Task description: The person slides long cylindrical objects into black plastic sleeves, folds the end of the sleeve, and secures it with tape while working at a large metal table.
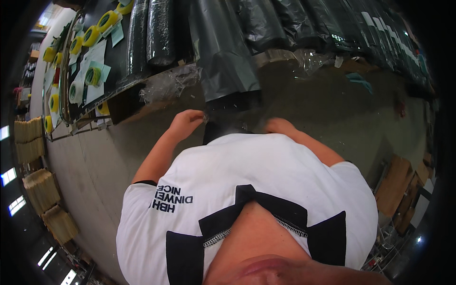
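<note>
Two bare hands flank the darker near end of a long black-wrapped roll [225, 57], which juts past the edge of a worktable [118, 61] toward a person in a white shirt [256, 161]. The left hand [190, 122], its fingers drawn in to a narrow pinch, is just beside the roll's left side; something glints at the fingertips (perhaps a bit of clear film, though it is too small to tell), so whether the hand holds anything cannot be said. The right hand [281, 125], blurred, is on the other side, apart from the roll, and how its fingers stand cannot be made out. More dark wrapped rolls [304, 31] lie side by side at right, while yellow tape rolls [107, 21] and papers [95, 54] crowd the table at left. With its end out over the edge and no firm grasp visible on it, the roll could tip or slide toward the floor [109, 156] if pulled or bumped off balance. The slick-looking wrapping [228, 78] could also slip from the fingers, or crease and tear if drawn harder from one side than the other. Crumpled clear film [173, 85] bunched below the table's edge might snag on the left forearm [156, 159].
</note>
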### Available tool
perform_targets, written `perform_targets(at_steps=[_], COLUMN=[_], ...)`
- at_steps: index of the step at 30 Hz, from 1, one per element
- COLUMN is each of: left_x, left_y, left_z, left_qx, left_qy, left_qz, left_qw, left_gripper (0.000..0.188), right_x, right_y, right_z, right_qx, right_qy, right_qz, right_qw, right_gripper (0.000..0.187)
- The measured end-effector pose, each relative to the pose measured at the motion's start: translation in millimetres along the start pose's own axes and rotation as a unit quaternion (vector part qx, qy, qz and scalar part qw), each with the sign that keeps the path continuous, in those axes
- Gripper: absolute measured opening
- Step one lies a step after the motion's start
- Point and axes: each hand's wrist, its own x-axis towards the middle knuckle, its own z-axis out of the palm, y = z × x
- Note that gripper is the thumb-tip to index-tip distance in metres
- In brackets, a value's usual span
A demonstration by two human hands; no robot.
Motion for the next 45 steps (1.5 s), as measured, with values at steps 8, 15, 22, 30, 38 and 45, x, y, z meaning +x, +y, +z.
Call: perform_targets(at_steps=[8, 15, 22, 30, 38, 45], left_x=[55.4, 120.2, 109.4, 101.7, 120.5, 171.4], left_y=[43.9, 62.3, 59.8, 35.1, 52.2, 94.3], left_z=[-51.3, -45.1, -43.0, -17.9, -16.2, -42.1], left_qx=[0.494, 0.505, 0.48, -0.114, -0.181, 0.006], left_qy=[0.14, 0.118, 0.056, 0.139, 0.393, 0.394], left_qz=[0.356, 0.543, 0.578, 0.311, 0.174, 0.01], left_qw=[0.781, 0.66, 0.658, 0.933, 0.885, 0.919], left_gripper=[0.067, 0.045, 0.042, 0.031, 0.022, 0.053], right_x=[-43.0, 113.3, 150.1, 144.5, 162.8, 215.7], right_y=[39.3, -1.9, -2.7, 15.2, -18.2, -31.9], right_z=[-74.1, -163.3, -179.3, -180.7, -165.5, -168.7], right_qx=[-0.172, -0.416, -0.331, -0.032, 0.167, 0.002], right_qy=[-0.33, 0.282, 0.145, 0.18, 0.313, 0.304], right_qz=[0.402, -0.217, -0.399, -0.24, 0.121, 0.341], right_qw=[0.837, 0.837, 0.843, 0.953, 0.927, 0.89], right_gripper=[0.052, 0.055, 0.039, 0.037, 0.037, 0.05])
